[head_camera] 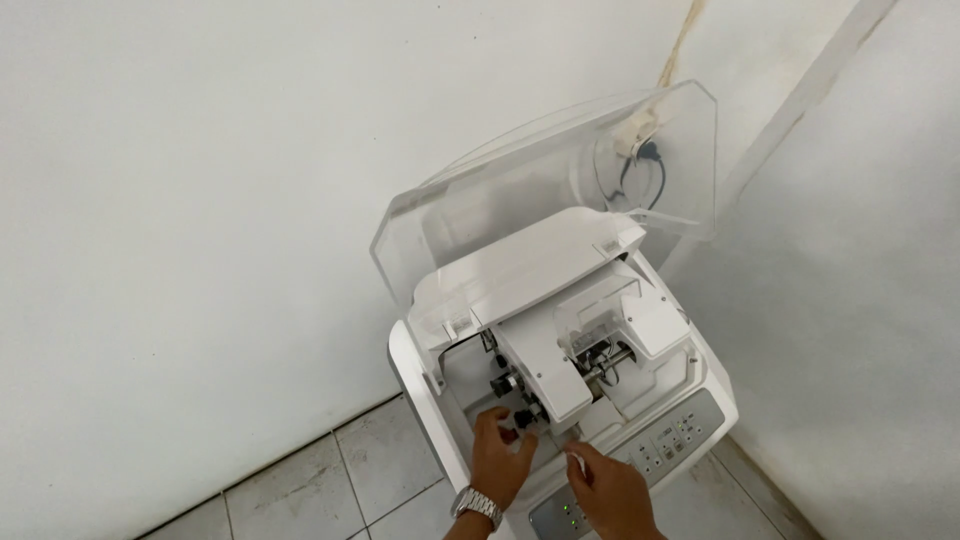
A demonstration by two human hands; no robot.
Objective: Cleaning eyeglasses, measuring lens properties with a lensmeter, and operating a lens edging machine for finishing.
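Head-camera view looking down at a white benchtop machine [560,350] standing in the corner of a room with white walls [180,200] and pale grey floor tiles [330,470]. Its clear plastic lid [540,190] is swung up and back, exposing a chamber with a white carriage block [545,370] and a dark horizontal spindle [510,385].

The left hand [500,455], a metal watch [478,505] on its wrist, reaches into the chamber with fingers pinched together on a small dark part [522,418] at the spindle's near end. Just to its right, the right hand [612,490] has its fingertips closed on a small thin white piece [575,457]; what it is cannot be made out. The hands are apart but close.

Further right sits a grey control panel [672,440] with small buttons.

To handle this well, a light, steady pinch seems wise, with fingers kept clear of the spindle's moving parts and the raised lid left untouched
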